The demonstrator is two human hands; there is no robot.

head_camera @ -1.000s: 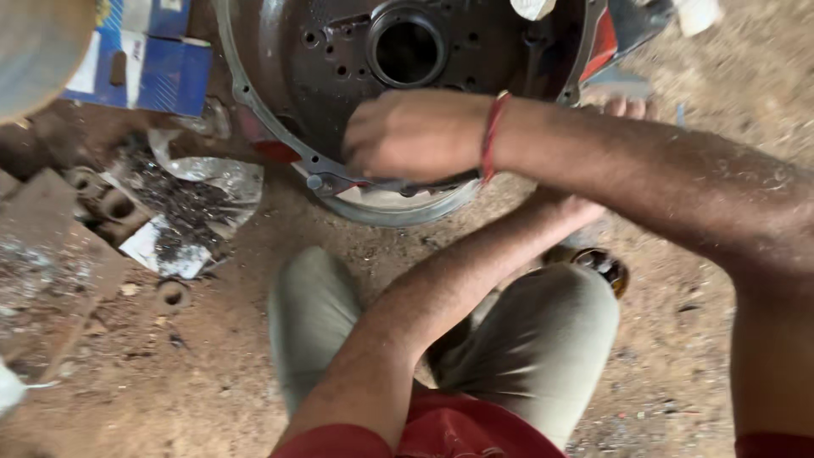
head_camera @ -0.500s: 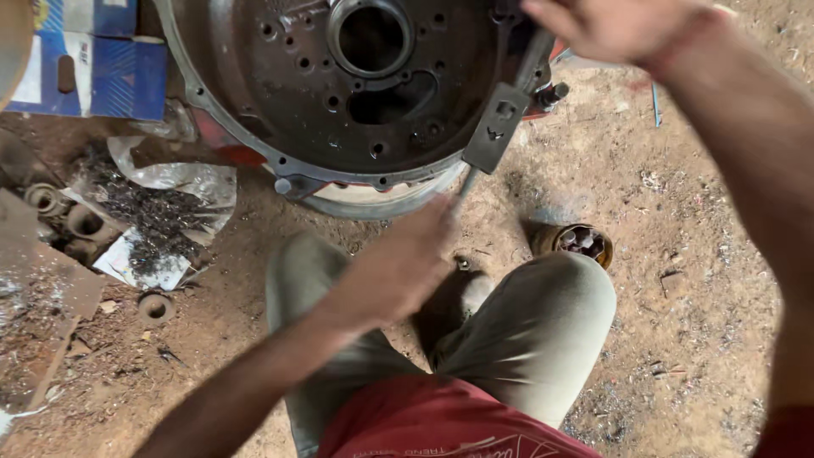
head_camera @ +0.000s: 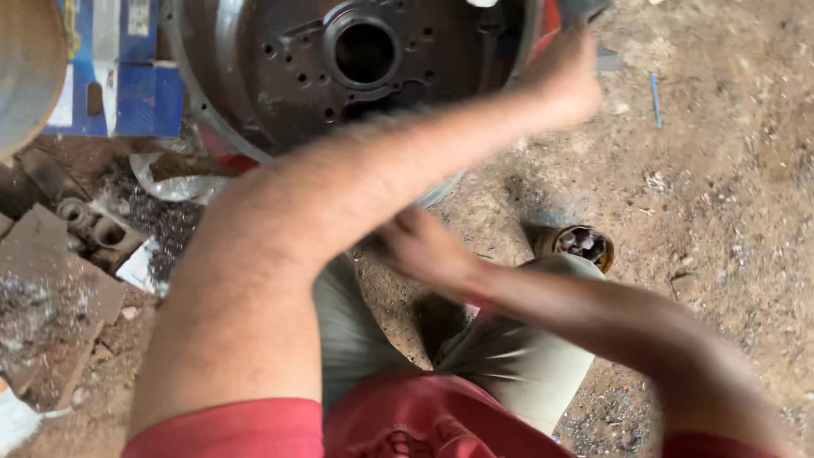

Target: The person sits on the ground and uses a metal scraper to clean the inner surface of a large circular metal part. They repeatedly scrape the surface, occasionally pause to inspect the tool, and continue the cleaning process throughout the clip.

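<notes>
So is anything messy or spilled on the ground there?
Yes. Left of the big round metal housing, a pile of dark metal shavings lies scattered over torn paper and the dirt. A small open tin sits on the ground by the person's knee. Nothing looks clearly broken.

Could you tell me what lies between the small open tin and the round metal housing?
Only bare dirt ground separates the tin from the housing, seen in the head view.

Left hand (head_camera: 564,80) swung up to housing (head_camera: 280,76) right rim; right hand (head_camera: 424,246) dropped below it.
</notes>
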